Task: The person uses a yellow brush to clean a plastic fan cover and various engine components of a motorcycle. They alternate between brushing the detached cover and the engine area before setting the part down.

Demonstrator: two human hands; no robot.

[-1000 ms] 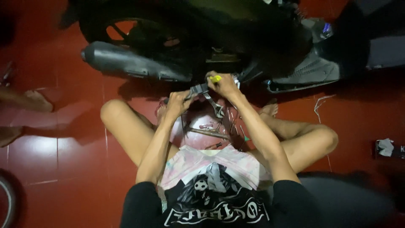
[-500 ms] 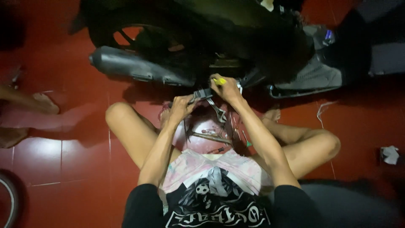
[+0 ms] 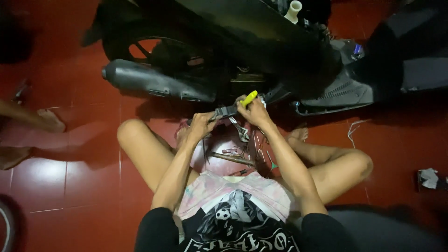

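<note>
I sit cross-legged on a red tiled floor in front of a black motorbike [image 3: 261, 42]. My left hand [image 3: 201, 126] grips one end of a dark grey metal part [image 3: 226, 111] held just under the bike's engine. At the part's other end, my right hand [image 3: 252, 110] is closed around a tool with a yellow handle [image 3: 249, 98]. Both hands are close together, just right of the black exhaust pipe [image 3: 154, 83]. Between my legs lie several loose tools [image 3: 240, 144], among them a wrench and a long metal bar.
Another person's bare feet [image 3: 44, 120] rest on the floor at the left edge. A crumpled rag [image 3: 429, 178] lies far right. The bike's rear wheel [image 3: 154, 51] is behind the exhaust, and a white funnel [image 3: 293, 11] stands on top of the bike.
The view has drifted slightly, so the bike and my hands sit a little lower in the picture. Both hands keep the same grips at the same spot.
</note>
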